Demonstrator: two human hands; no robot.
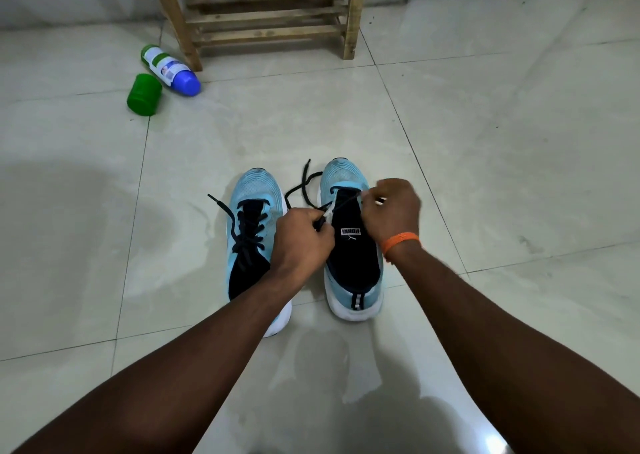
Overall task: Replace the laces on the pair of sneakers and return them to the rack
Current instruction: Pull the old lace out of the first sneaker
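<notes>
Two light-blue sneakers with dark tongues and white soles stand side by side on the tiled floor. The left sneaker (251, 218) has a dark lace threaded through its eyelets, one end trailing to the upper left. The right sneaker (349, 256) shows a bare dark tongue. A dark lace (304, 190) runs across its front eyelets and loops onto the floor between the shoes. My left hand (301, 239) pinches this lace at the shoe's left edge. My right hand (391, 211), an orange band on its wrist, pinches the lace at the right edge.
A wooden shoe rack (270, 14) stands against the wall ahead. To its left lie a white bottle with a blue base (169, 69) and a green cap (143, 95). Pale glossy tiles surround the shoes.
</notes>
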